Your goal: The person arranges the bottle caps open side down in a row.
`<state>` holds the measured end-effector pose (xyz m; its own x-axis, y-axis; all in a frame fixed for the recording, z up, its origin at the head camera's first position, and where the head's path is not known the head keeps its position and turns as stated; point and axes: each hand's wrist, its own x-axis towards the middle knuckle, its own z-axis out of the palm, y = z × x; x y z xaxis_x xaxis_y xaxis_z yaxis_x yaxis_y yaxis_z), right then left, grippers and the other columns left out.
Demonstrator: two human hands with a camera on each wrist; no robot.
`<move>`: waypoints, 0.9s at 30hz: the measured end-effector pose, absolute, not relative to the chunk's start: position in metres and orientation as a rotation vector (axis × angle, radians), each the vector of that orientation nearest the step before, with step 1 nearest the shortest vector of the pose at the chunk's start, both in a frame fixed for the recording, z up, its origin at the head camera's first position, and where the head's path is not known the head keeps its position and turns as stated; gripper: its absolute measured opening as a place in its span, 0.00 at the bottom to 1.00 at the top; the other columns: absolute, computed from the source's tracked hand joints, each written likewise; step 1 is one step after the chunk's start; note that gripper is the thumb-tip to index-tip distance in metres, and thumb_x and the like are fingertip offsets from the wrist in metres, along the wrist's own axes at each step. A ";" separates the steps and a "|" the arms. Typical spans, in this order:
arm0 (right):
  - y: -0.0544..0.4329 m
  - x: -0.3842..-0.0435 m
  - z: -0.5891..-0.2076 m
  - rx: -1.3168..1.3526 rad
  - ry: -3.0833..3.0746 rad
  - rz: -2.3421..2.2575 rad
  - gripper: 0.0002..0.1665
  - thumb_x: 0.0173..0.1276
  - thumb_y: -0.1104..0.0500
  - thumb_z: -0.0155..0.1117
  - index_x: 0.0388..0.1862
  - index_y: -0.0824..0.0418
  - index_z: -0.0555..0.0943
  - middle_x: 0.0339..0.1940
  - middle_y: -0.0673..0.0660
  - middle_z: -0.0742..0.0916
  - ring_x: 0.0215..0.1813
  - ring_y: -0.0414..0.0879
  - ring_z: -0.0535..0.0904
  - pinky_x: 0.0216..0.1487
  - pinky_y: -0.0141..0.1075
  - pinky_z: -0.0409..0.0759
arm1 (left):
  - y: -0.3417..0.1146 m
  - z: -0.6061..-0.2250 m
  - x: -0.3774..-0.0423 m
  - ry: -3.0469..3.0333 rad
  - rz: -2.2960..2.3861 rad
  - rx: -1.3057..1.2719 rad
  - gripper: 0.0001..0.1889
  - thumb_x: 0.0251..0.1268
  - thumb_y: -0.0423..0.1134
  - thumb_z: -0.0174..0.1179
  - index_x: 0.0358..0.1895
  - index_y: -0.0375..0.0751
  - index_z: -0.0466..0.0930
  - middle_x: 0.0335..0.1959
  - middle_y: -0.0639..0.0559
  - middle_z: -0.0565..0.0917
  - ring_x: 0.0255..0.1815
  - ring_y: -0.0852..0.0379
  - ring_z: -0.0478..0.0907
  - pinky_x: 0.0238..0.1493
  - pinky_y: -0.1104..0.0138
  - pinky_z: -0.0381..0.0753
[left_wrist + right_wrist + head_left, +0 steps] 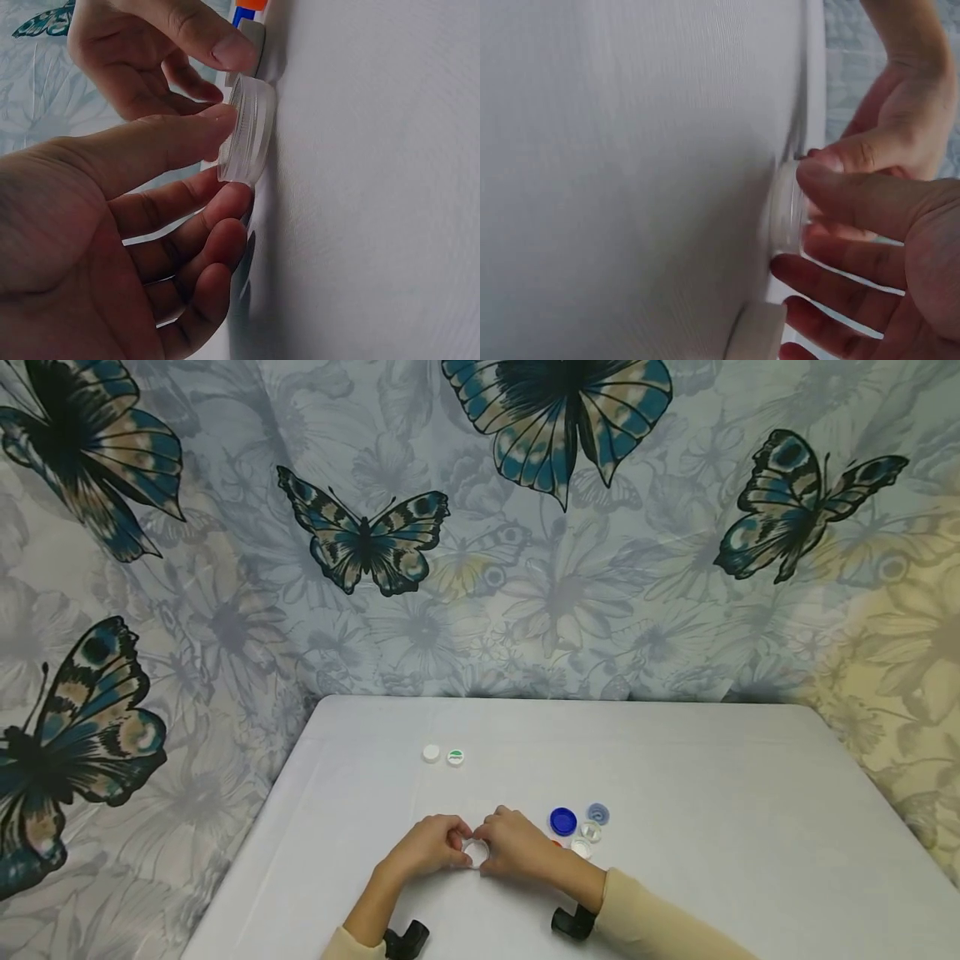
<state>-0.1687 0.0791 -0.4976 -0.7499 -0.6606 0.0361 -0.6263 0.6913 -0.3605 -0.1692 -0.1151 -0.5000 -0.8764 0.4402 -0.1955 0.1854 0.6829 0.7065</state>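
Note:
A round, clear plastic lid (476, 854) lies between my two hands near the front of the table. My left hand (433, 845) holds its left side, with the thumb and fingers curved around the rim in the left wrist view. From the other side my right hand (517, 845) grips the same lid (786, 210), thumb on one edge and a fingertip at the opposite edge. Seen from the left wrist, the lid (255, 131) has a ridged side wall and stands close to the tabletop. Fingers partly cover its rim.
Just right of my right hand sit a blue cap (563, 822), a grey-blue cap (597, 813), a clear cap (590, 832), a white cap (581, 847) and a partly hidden orange one (556, 842). Farther back are a white cap (431, 753) and a green-marked cap (455, 758) on the white table (675, 760).

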 end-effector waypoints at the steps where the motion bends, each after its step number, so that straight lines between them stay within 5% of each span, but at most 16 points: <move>1: 0.078 -0.168 -0.498 -1.076 2.812 -0.539 0.23 0.46 0.52 0.79 0.43 0.57 0.87 0.29 0.45 0.83 0.36 0.37 0.69 0.38 0.30 0.68 | -0.114 -0.500 -0.169 2.551 1.011 0.494 0.17 0.48 0.37 0.74 0.42 0.38 0.81 0.24 0.60 0.77 0.24 0.65 0.70 0.31 0.71 0.69; 27: 0.084 -0.170 -0.495 -1.088 2.867 -0.707 0.18 0.46 0.58 0.79 0.38 0.61 0.86 0.30 0.51 0.85 0.34 0.38 0.70 0.35 0.27 0.70 | -0.110 -0.496 -0.169 2.636 1.022 0.529 0.17 0.43 0.34 0.75 0.39 0.40 0.82 0.28 0.57 0.80 0.28 0.66 0.70 0.33 0.72 0.70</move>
<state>-0.1702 0.0837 -0.4954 -0.7610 -0.6287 0.1601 -0.6311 0.6602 -0.4074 -0.1686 -0.1102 -0.4956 -0.8985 0.4245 -0.1114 0.2384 0.6852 0.6882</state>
